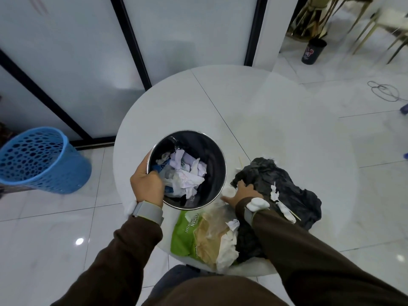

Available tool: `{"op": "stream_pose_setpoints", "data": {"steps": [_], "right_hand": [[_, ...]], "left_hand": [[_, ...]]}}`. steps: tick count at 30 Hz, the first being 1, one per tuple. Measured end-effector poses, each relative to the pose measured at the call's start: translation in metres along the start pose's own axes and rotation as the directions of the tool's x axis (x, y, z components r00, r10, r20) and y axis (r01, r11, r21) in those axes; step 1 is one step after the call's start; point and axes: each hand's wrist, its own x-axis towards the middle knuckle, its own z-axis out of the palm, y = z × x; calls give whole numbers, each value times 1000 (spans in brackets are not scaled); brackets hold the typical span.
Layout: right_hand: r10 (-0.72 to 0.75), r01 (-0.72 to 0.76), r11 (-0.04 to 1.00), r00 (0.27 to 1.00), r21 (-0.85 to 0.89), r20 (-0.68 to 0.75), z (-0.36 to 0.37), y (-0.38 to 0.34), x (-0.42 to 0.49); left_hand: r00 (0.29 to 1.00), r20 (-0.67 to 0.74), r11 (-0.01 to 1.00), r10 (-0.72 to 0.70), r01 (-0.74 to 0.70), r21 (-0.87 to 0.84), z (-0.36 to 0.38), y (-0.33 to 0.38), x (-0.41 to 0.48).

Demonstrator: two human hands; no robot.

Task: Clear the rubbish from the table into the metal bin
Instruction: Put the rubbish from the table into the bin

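The metal bin [217,155] stands on the round white table [254,102] with crumpled white paper [187,175] inside. My left hand [146,184] grips its near-left rim, thumb inside. My right hand [241,192] reaches onto the crumpled black plastic bag [287,188] just right of the bin, fingers spread over it, thumb by a small white piece [228,192]. A green and clear snack wrapper [198,235] and white tissue [227,250] lie at the table's near edge. White paper scraps and a thin stick [284,208] lie on the bag.
A blue perforated plastic basket [42,160] stands on the tiled floor to the left. A small black bin [313,50] sits on the floor far right, near gold chair legs. Glass partitions with black frames stand behind the table. A cable loops on the floor at right.
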Motion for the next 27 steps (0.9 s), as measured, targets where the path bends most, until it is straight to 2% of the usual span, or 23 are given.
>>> {"op": "stream_pose_setpoints", "data": {"steps": [7,10,14,18,27], "right_hand": [[-122,118,992,990,53,74,9,3,7],[-132,124,987,988,101,76,8,6,11],[-96,105,973,994,203,-57,6,12,11],[-95,163,926,974,340,-207,-7,23,1],[-15,316,808,855,498,-518,-53,22,-35]], "left_hand": [[999,-52,1000,-5,3,-27,3,-4,-10],[999,-50,1000,-4,3,-30,0,-5,-14],[999,-50,1000,-11,11,-14,-4,-11,-11],[999,-30,1000,-24,24,-8,-8,-14,-10],[1000,18,1000,-9,9,9,-3,-5,-4]]}}
